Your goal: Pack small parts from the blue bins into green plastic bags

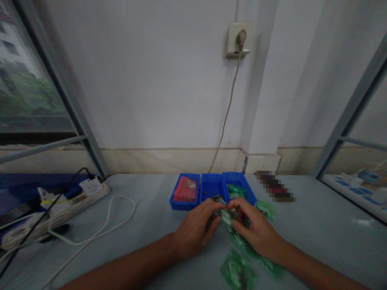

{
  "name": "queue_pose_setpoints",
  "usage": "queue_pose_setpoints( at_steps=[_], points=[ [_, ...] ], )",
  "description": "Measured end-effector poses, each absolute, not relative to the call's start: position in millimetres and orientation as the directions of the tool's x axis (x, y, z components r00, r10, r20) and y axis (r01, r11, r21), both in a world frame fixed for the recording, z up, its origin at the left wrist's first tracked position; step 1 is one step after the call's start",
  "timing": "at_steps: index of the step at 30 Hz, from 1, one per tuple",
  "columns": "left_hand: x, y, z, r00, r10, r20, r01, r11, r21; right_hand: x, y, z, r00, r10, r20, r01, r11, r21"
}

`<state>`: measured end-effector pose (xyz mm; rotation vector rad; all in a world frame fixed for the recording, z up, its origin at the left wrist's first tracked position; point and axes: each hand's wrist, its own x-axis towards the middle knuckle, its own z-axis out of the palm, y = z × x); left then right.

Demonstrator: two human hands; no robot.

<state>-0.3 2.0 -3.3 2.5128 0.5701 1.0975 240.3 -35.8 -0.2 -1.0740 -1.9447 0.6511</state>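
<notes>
My left hand (196, 227) and my right hand (256, 231) meet in front of the blue bins. Between their fingertips is a green plastic bag (226, 217) with small, pale, shiny pieces in it. More green bag material runs under my right hand toward the lower right; whether it is one piece I cannot tell. Small dark metal parts (217, 197) show just beyond my left fingertips, at the front of the middle blue bin (212, 185). Another green bag (238, 270) lies nearer to me on the table, and one more (266, 209) sits beyond my right hand.
The left blue bin (183, 206) holds red bags (185, 189); the right blue bin (234, 175) holds green bags. A power strip (75, 203) and white cable (105, 221) lie at left. A pixelated object (275, 187) is at the back right. Metal frames flank the table.
</notes>
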Motion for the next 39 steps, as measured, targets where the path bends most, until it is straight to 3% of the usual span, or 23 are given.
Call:
queue_pose_setpoints(
  at_steps=[9, 21, 31, 39],
  points=[
    [-0.6, -1.4, 0.2, 0.612, 0.479, 0.629, 0.259, -0.873, 0.413, 240.1, -34.3, 4.8, -0.358, 0.786, 0.504, 0.409, 0.617, -0.672],
    [0.6, 0.3, -0.2, 0.606, 0.486, 0.63, 0.306, -0.873, 0.38, 238.3, -35.6, 1.2, -0.291, 0.866, 0.407, 0.467, 0.499, -0.73],
    [1.9, -1.4, 2.3, 0.597, 0.512, 0.617, 0.268, -0.853, 0.448, 236.5, -36.8, -1.7, -0.2, 0.86, 0.47, 0.402, 0.51, -0.761],
    [1.2, -0.6, 4.2, 0.636, 0.505, 0.584, 0.303, -0.859, 0.413, 237.3, -36.2, 3.7, -0.229, 0.84, 0.492, 0.447, 0.539, -0.713]
  ],
)
